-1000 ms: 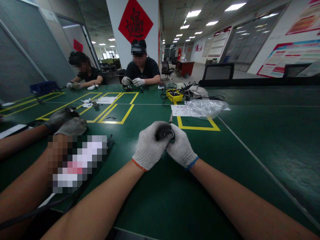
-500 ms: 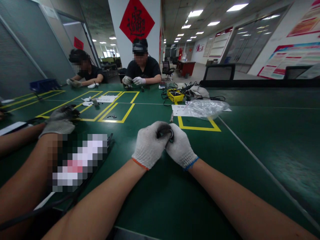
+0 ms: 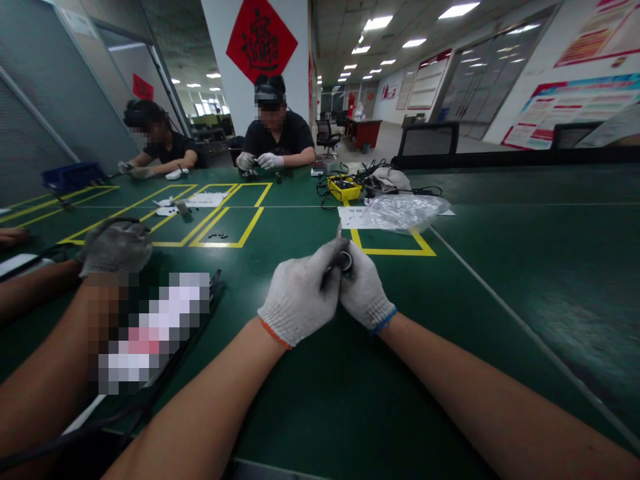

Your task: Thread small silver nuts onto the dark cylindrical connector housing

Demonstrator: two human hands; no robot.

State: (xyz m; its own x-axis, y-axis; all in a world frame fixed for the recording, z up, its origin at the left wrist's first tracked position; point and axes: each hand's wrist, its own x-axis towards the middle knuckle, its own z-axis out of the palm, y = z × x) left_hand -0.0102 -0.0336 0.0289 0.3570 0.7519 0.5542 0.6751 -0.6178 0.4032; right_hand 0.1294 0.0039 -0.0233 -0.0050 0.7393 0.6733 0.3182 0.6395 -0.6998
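Note:
My left hand (image 3: pixel 303 293) and my right hand (image 3: pixel 365 287), both in white knitted gloves, meet in front of me above the green table. Between their closed fingertips is a small ring-shaped metal part (image 3: pixel 346 261), dark with a bright silver rim. The fingers cover most of it. Dark stains mark the left glove's thumb and forefinger. Just beyond the fingertips a thin silver piece (image 3: pixel 339 230) points away; whether it is held or lies on the table I cannot tell.
Beyond my hands are yellow tape outlines (image 3: pixel 397 253), a clear plastic bag (image 3: pixel 410 210) and a yellow box (image 3: pixel 345 189) among black cables. A co-worker's gloved hand (image 3: pixel 117 247) is at left, near a blurred-out object (image 3: pixel 155 333). Two people sit across the table (image 3: pixel 500 267).
The ring-shaped part has turned so that its round opening shows more. My left hand has shifted slightly against the right. The view has moved a little, and the co-worker's hand at left has turned.

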